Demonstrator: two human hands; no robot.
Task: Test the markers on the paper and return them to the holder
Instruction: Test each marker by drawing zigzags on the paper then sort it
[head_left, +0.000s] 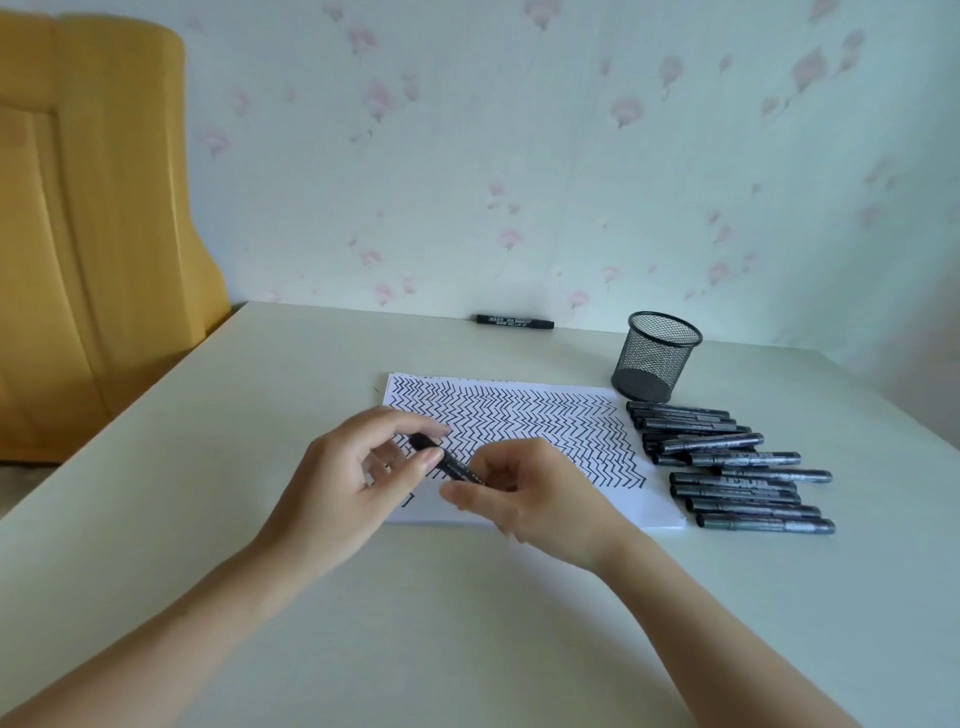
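Note:
Both hands hold one black marker (448, 461) above the near left part of the white paper (613, 499), which is covered with rows of black zigzag lines. My left hand (353, 478) pinches the marker's far end between thumb and fingers. My right hand (530, 493) grips its near end. The black mesh holder (655, 357) stands upright past the paper's far right corner, and no marker shows inside it. Several black markers (727, 467) lie side by side on the table to the right of the paper.
One more black marker (515, 321) lies alone at the table's (208, 467) far edge against the flowered wall. A yellow wooden panel (88, 223) stands beyond the table's left side.

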